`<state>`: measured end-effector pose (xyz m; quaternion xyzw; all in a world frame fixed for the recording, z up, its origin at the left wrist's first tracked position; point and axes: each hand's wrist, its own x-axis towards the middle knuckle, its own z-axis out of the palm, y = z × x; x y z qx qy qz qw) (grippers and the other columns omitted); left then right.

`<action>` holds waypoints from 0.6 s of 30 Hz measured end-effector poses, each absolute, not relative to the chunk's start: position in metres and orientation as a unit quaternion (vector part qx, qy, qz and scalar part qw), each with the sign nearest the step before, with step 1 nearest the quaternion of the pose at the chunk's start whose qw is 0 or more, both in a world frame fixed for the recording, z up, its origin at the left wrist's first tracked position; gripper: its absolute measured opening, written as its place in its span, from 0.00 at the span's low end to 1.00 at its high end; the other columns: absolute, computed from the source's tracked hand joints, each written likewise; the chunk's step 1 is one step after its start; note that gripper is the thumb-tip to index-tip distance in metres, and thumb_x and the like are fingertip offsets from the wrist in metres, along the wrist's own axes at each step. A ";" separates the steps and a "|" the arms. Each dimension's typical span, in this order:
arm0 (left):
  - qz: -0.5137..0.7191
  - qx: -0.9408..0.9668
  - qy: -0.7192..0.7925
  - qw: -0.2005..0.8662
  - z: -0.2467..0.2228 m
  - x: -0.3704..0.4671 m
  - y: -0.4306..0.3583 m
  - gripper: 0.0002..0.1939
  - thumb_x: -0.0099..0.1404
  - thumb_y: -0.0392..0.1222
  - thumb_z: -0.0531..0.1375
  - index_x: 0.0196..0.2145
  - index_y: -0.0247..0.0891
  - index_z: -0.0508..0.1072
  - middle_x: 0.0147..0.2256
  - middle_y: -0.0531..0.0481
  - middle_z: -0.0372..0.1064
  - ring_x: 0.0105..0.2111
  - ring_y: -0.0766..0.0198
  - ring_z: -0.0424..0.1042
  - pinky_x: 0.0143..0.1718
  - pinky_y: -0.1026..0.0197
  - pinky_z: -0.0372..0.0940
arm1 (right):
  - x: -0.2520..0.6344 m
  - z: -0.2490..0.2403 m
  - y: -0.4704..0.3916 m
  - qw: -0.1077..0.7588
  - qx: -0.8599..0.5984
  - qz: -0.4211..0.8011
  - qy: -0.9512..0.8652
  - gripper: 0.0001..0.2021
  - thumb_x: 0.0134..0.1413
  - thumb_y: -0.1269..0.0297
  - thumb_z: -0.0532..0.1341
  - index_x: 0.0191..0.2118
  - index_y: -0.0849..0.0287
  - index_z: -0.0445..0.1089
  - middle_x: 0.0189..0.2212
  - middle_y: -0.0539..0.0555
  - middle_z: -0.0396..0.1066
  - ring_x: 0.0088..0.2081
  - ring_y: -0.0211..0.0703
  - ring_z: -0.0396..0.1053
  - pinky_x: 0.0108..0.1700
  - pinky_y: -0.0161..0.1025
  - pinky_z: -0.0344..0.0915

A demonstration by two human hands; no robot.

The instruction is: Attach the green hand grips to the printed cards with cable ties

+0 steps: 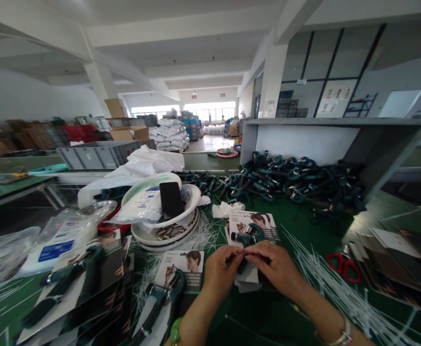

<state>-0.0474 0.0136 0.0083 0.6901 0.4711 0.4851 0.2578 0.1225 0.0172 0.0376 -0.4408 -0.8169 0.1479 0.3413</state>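
My left hand (pixel 219 271) and my right hand (pixel 273 264) meet in front of me, fingertips pinched close together. They are over a dark green hand grip strengthener (pixel 248 238), which lies on a stack of printed cards (pixel 268 223). Whatever the fingertips pinch is too small and covered to make out. Left of my left hand, another hand grip strengthener (pixel 178 286) rests on a printed card (pixel 196 259). Farther left, one more hand grip strengthener (pixel 84 262) lies on a pile of cards (pixel 111 274).
White plastic ties (pixel 326 274) are strewn at right beside red-handled scissors (pixel 343 266) and stacked cards (pixel 394 254). A phone (pixel 171 201) lies on a white basin (pixel 195 197). Many grip strengtheners (pixel 286 178) are heaped by a grey shelf box (pixel 336 121). Plastic bags (pixel 61 240) lie left.
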 end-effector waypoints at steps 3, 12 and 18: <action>0.472 0.697 0.464 0.276 0.009 -0.047 0.015 0.06 0.60 0.39 0.58 0.31 0.40 0.75 0.32 0.50 0.73 0.34 0.65 0.71 0.35 0.64 0.65 | 0.121 0.037 0.017 0.364 -0.404 0.104 -0.833 0.10 0.59 0.63 0.53 0.33 0.57 0.71 0.31 0.52 0.73 0.35 0.40 0.68 0.38 0.36 0.63; 0.409 0.719 0.513 0.230 0.025 -0.048 0.011 0.07 0.56 0.36 0.60 0.32 0.44 0.76 0.39 0.51 0.72 0.41 0.60 0.70 0.45 0.57 0.64 | 0.113 0.024 0.019 0.510 -0.450 -0.029 -0.733 0.08 0.59 0.67 0.50 0.30 0.57 0.62 0.26 0.53 0.65 0.31 0.40 0.64 0.34 0.37 0.61; 0.402 0.714 0.538 0.200 0.015 -0.048 0.002 0.11 0.58 0.37 0.57 0.39 0.41 0.74 0.38 0.47 0.72 0.41 0.58 0.69 0.42 0.55 0.66 | 0.124 0.034 0.028 0.548 -0.476 0.059 -0.685 0.08 0.60 0.64 0.50 0.37 0.57 0.64 0.35 0.55 0.70 0.39 0.43 0.69 0.41 0.39 0.64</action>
